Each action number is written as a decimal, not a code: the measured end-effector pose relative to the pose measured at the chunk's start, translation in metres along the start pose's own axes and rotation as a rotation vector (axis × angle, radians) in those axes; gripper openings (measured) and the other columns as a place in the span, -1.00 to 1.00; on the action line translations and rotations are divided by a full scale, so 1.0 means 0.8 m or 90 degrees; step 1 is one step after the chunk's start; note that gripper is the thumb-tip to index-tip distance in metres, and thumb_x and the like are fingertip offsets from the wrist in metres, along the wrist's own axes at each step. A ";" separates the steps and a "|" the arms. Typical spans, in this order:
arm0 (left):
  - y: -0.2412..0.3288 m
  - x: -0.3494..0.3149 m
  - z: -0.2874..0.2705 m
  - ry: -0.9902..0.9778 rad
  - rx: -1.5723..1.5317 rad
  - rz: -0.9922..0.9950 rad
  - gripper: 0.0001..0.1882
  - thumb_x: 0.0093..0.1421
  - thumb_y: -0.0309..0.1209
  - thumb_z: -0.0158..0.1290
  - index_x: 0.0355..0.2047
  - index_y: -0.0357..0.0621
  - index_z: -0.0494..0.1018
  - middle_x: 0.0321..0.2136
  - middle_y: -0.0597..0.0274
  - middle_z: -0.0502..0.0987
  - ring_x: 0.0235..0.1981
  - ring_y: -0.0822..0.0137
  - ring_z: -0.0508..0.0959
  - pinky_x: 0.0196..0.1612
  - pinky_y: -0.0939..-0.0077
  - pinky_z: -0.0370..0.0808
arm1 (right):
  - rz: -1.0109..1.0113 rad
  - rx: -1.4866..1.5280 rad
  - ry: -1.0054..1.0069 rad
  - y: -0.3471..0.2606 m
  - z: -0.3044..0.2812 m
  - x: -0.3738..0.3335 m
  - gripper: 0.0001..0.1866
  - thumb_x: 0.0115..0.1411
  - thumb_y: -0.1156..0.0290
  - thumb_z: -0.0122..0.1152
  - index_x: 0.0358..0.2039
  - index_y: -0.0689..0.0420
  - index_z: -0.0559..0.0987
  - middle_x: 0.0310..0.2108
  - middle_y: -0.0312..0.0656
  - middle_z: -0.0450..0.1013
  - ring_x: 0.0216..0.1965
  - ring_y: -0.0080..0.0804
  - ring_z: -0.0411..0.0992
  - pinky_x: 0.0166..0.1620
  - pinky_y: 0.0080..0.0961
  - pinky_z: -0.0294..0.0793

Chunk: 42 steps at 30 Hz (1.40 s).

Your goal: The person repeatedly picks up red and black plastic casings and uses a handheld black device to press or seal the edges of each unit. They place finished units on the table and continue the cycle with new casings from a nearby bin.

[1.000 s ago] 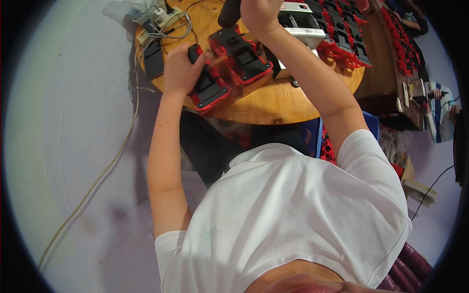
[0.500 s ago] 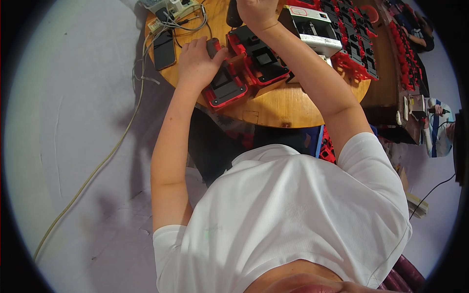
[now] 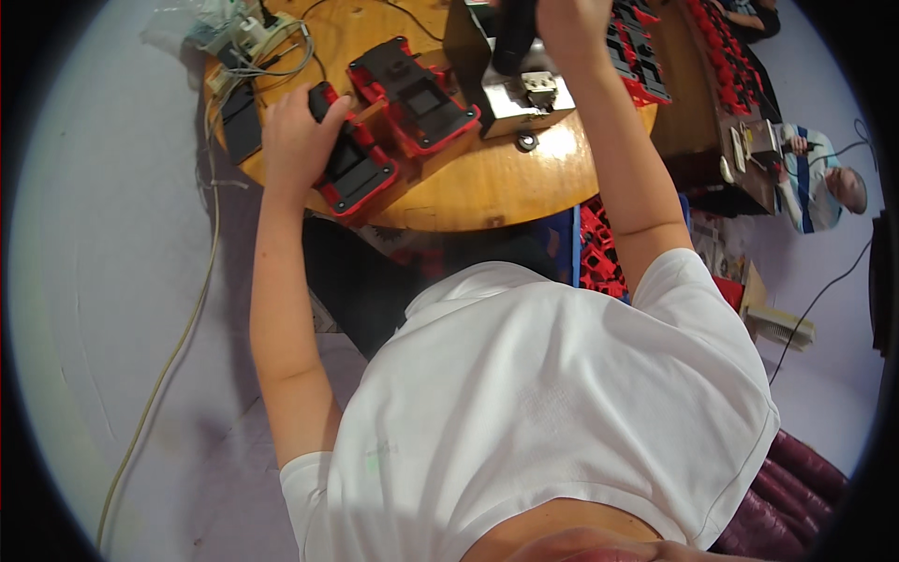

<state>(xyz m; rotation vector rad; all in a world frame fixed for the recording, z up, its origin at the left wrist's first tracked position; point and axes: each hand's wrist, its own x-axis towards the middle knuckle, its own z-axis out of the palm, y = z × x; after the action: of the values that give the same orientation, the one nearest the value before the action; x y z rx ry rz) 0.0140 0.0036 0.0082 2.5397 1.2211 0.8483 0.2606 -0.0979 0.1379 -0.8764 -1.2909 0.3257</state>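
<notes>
My left hand [image 3: 298, 145] rests on a red-and-black plastic housing [image 3: 361, 173] near the table's front edge, its thumb and fingers wrapped round the housing's far end. Just right of it lies a second red-and-black housing [image 3: 421, 103], with a square recess in its black face. At the top edge, my right hand [image 3: 576, 28] is closed round a black cylindrical tool that looks like an electric screwdriver [image 3: 514, 37]; the fingers are partly cut off by the frame. The tool is over a metal box [image 3: 510, 103] with a small silver mechanism, which the hand and tool partly cover.
A dark phone [image 3: 242, 122] lies on the round wooden table [image 3: 487, 197], beside tangled cables and plugs [image 3: 253, 47]. More red-and-black parts [image 3: 641, 56] stand behind my right forearm. Below the table edge is a blue crate [image 3: 564, 245] of red parts. Another person [image 3: 815, 178] works at the right.
My right hand and the black tool have moved right, over the metal box. The whole view has shifted, uncovering more of the table's right side. My left hand stays on the left housing.
</notes>
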 end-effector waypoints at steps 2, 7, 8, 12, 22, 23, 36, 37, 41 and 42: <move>-0.001 0.005 0.002 -0.022 0.003 -0.023 -0.36 0.10 0.04 0.11 -0.08 -0.34 0.47 -0.18 -0.13 0.52 -0.10 -0.09 0.46 0.00 0.14 0.37 | -0.047 -0.087 0.034 0.013 -0.040 -0.020 -0.57 0.23 0.14 0.25 -0.13 0.20 0.36 -0.51 -0.32 0.36 -0.60 -0.64 0.34 -0.55 -0.66 0.35; -0.003 0.007 0.003 -0.058 0.029 -0.042 -0.33 0.13 0.04 0.09 -0.01 -0.35 0.44 -0.09 -0.12 0.50 -0.04 -0.08 0.44 0.08 0.17 0.35 | -0.151 -0.079 0.125 0.044 -0.075 -0.060 -0.57 0.24 0.21 0.22 -0.05 0.20 0.32 -0.47 -0.28 0.36 -0.54 -0.59 0.35 -0.48 -0.62 0.37; -0.005 0.006 0.005 -0.054 0.032 -0.036 -0.34 0.13 0.04 0.09 -0.01 -0.34 0.45 -0.09 -0.12 0.50 -0.03 -0.08 0.44 0.09 0.17 0.35 | -0.134 -0.075 0.133 0.042 -0.075 -0.065 -0.57 0.24 0.21 0.22 -0.05 0.20 0.31 -0.47 -0.28 0.36 -0.54 -0.58 0.35 -0.47 -0.62 0.38; -0.001 0.006 0.001 -0.065 0.034 -0.047 -0.34 0.14 0.04 0.09 0.00 -0.34 0.44 -0.08 -0.12 0.50 -0.01 -0.07 0.43 0.10 0.17 0.34 | -0.131 -0.095 0.141 0.042 -0.075 -0.077 -0.56 0.24 0.22 0.22 -0.04 0.21 0.30 -0.47 -0.27 0.36 -0.53 -0.56 0.35 -0.46 -0.61 0.38; -0.004 0.007 0.003 -0.061 0.034 -0.044 -0.33 0.13 0.06 0.10 -0.01 -0.32 0.45 -0.10 -0.10 0.51 -0.03 -0.07 0.43 0.08 0.17 0.35 | -0.030 -0.084 0.113 0.042 -0.074 -0.079 -0.59 0.25 0.17 0.21 -0.10 0.18 0.32 -0.49 -0.30 0.35 -0.51 -0.60 0.35 -0.46 -0.62 0.35; -0.007 0.006 0.004 -0.054 0.034 -0.040 -0.33 0.12 0.06 0.11 -0.01 -0.32 0.45 -0.11 -0.10 0.51 -0.05 -0.07 0.44 0.07 0.17 0.35 | 0.011 -0.128 0.089 0.039 -0.073 -0.067 -0.63 0.25 0.15 0.21 -0.18 0.16 0.35 -0.51 -0.31 0.34 -0.53 -0.61 0.36 -0.48 -0.61 0.36; 0.008 0.003 -0.004 -0.060 0.027 -0.062 -0.35 0.10 0.05 0.11 -0.05 -0.31 0.45 -0.16 -0.03 0.52 -0.02 0.01 0.44 0.08 0.21 0.36 | -0.145 0.191 0.075 0.078 0.149 0.023 -0.60 0.26 0.17 0.21 -0.08 0.14 0.32 -0.43 -0.36 0.34 -0.50 -0.66 0.29 -0.45 -0.67 0.32; 0.009 0.003 -0.004 -0.065 0.035 -0.070 -0.35 0.10 0.05 0.10 -0.05 -0.30 0.44 -0.15 -0.02 0.51 -0.01 0.02 0.43 0.09 0.22 0.36 | -0.138 0.186 0.063 0.083 0.157 0.023 -0.60 0.26 0.18 0.21 -0.07 0.14 0.32 -0.42 -0.37 0.33 -0.50 -0.67 0.28 -0.45 -0.67 0.31; 0.009 0.002 -0.003 -0.067 0.049 -0.087 -0.36 0.11 0.06 0.10 -0.05 -0.29 0.44 -0.11 0.02 0.50 0.02 0.05 0.42 0.09 0.23 0.35 | -0.142 0.190 0.065 0.105 0.171 0.022 -0.61 0.27 0.17 0.20 -0.08 0.13 0.32 -0.44 -0.38 0.32 -0.52 -0.67 0.27 -0.46 -0.67 0.30; 0.009 0.002 -0.002 -0.064 0.047 -0.086 -0.37 0.11 0.06 0.09 -0.06 -0.29 0.45 -0.11 0.02 0.49 0.01 0.06 0.42 0.08 0.23 0.35 | -0.136 0.188 0.064 0.101 0.173 0.019 -0.61 0.27 0.17 0.20 -0.08 0.13 0.31 -0.45 -0.38 0.32 -0.52 -0.67 0.27 -0.46 -0.67 0.30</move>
<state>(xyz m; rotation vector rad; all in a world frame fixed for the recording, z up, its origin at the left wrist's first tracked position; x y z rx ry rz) 0.0181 0.0000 0.0132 2.4892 1.3975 0.6500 0.1575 0.0169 0.0934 -0.4943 -1.1943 0.2900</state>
